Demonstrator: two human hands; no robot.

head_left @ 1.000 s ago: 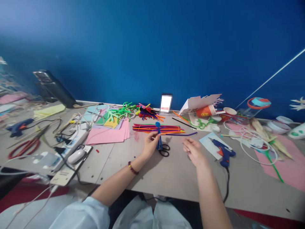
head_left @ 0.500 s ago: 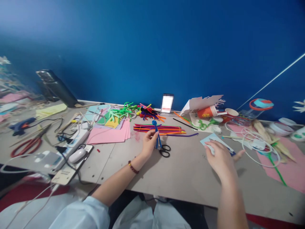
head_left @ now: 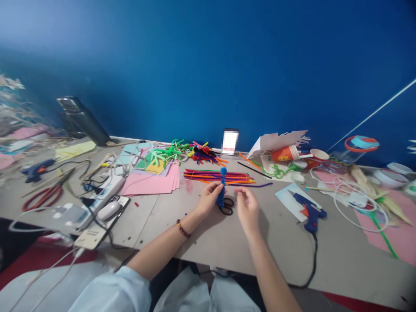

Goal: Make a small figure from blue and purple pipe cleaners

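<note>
A small blue pipe-cleaner figure (head_left: 223, 184) with a round ball head stands upright between the thumb and fingers of my left hand (head_left: 209, 198). My right hand (head_left: 247, 208) is a short way to its right, fingers loosely bent and a little apart, with nothing visible in them. Black-handled scissors (head_left: 228, 208) lie on the table just behind and between the hands, their blades hidden. Farther right, a blue glue gun (head_left: 308, 211) rests partly on a light blue card (head_left: 290, 196), its cord running to the table's front edge.
Bundled coloured pipe cleaners (head_left: 217, 176) lie beyond my hands, with a phone (head_left: 230, 141) propped at the wall. To the left are pink paper sheets (head_left: 151, 184), a power strip (head_left: 105, 197) and red-handled scissors (head_left: 43, 198). Paper cups (head_left: 286, 153) and a coiled white cable (head_left: 360, 203) clutter the right.
My right hand has come away from the glue gun and moved left, close to the blue figure. My left hand still holds the figure, now slightly farther right.
</note>
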